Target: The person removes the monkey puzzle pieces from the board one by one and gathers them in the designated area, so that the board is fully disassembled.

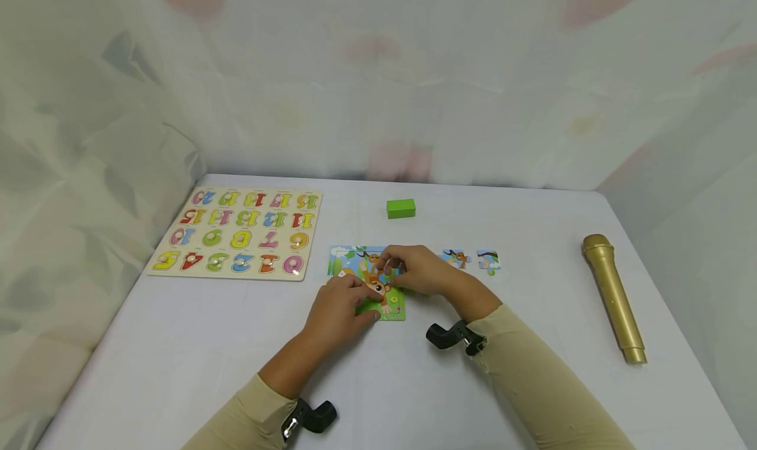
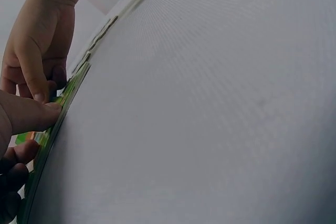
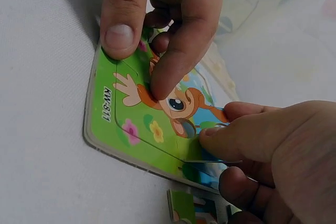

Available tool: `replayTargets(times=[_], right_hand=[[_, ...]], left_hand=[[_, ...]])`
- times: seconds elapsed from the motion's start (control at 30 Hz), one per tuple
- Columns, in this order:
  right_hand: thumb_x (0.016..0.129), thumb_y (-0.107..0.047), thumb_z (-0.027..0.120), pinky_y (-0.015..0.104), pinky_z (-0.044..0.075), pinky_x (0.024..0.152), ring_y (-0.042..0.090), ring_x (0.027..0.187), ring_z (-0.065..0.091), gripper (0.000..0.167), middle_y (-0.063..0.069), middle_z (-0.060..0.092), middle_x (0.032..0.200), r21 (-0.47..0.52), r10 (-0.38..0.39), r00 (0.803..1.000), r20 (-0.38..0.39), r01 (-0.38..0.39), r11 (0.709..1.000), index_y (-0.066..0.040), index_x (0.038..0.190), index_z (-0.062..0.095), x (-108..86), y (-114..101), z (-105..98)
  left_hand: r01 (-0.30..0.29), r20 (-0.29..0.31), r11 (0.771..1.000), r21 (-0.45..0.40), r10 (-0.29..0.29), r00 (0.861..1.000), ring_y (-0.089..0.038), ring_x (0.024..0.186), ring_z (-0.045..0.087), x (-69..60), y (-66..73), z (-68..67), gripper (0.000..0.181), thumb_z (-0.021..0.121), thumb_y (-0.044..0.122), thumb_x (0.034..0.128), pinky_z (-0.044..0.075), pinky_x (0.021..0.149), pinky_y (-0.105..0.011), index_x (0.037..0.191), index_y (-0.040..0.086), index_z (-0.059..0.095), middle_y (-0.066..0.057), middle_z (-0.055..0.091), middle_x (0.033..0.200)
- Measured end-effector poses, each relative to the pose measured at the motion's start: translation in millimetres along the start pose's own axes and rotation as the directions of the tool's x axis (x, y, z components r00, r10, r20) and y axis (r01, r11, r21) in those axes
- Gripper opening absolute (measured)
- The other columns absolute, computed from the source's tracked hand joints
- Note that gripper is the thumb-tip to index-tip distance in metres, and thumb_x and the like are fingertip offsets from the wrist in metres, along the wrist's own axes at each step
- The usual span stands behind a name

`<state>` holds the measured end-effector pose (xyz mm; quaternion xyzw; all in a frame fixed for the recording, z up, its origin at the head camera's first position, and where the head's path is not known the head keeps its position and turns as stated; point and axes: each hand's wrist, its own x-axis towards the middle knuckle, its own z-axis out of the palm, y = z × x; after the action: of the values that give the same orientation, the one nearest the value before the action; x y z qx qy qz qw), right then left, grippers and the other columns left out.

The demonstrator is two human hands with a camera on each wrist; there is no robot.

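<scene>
A monkey jigsaw puzzle (image 1: 394, 311) with a green and blue picture lies flat in its board on the table. My left hand (image 1: 342, 303) rests on it, thumb and forefinger pressing the face near the front edge in the right wrist view. At the puzzle's right side, my right hand (image 1: 422, 270) pinches a puzzle piece (image 3: 210, 157) between thumb and fingers. That piece is tilted over a gap in the picture, and the fingers partly hide it. Two loose pieces, one with a monkey (image 1: 455, 259) and one with a branch (image 1: 488, 259), lie right of that hand.
A wooden number board (image 1: 236, 230) lies at the left. Behind the puzzle sits a green block (image 1: 401, 208), and a gold microphone (image 1: 615, 299) lies at the far right. Another loose piece (image 3: 181, 206) is beside the puzzle, close under the right hand. Fabric walls enclose the table.
</scene>
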<state>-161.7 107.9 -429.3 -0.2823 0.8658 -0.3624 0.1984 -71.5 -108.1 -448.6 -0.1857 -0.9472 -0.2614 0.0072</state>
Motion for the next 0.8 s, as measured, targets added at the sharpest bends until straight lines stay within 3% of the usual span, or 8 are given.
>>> replayTargets(times=[0.33, 0.57, 0.8], right_hand=[[0.099, -0.002, 0.071, 0.03, 0.05, 0.078, 0.013, 0.087, 0.061, 0.038, -0.004, 0.071, 0.105, -0.014, -0.018, 1.0, 0.012, 0.018, 1.0, -0.02, 0.133, 0.071, -0.2, -0.3, -1.2], [0.101, -0.003, 0.069, 0.03, 0.05, 0.077, 0.013, 0.086, 0.061, 0.034, -0.003, 0.071, 0.105, -0.025, -0.057, 0.998, 0.025, 0.057, 0.998, -0.02, 0.131, 0.072, -0.4, 1.1, -1.5], [0.104, -0.01, 0.069, 0.032, 0.05, 0.077, 0.013, 0.085, 0.061, 0.03, -0.004, 0.071, 0.108, -0.02, -0.028, 0.999, 0.026, 0.028, 0.999, -0.024, 0.13, 0.072, -1.4, 1.4, -4.8]], left_hand=[[-0.009, 0.005, 1.0, 0.006, 0.009, 1.0, -0.025, 0.101, 0.061, 0.0, -1.8, 1.0, 0.024, 0.091, 0.026, 0.0861, 0.047, 0.086, -0.045, 0.109, 0.026, 0.085, 0.0, 0.068, 0.106], [-0.007, 0.012, 1.0, 0.004, 0.007, 1.0, -0.021, 0.096, 0.057, 0.1, -3.0, 2.0, 0.024, 0.091, 0.026, 0.0863, 0.044, 0.083, -0.042, 0.11, 0.027, 0.084, 0.001, 0.067, 0.106], [-0.014, 0.006, 1.0, -0.006, 0.014, 1.0, -0.024, 0.101, 0.06, -0.4, -3.7, 2.0, 0.024, 0.092, 0.026, 0.0861, 0.046, 0.085, -0.046, 0.109, 0.027, 0.084, 0.0, 0.069, 0.109]])
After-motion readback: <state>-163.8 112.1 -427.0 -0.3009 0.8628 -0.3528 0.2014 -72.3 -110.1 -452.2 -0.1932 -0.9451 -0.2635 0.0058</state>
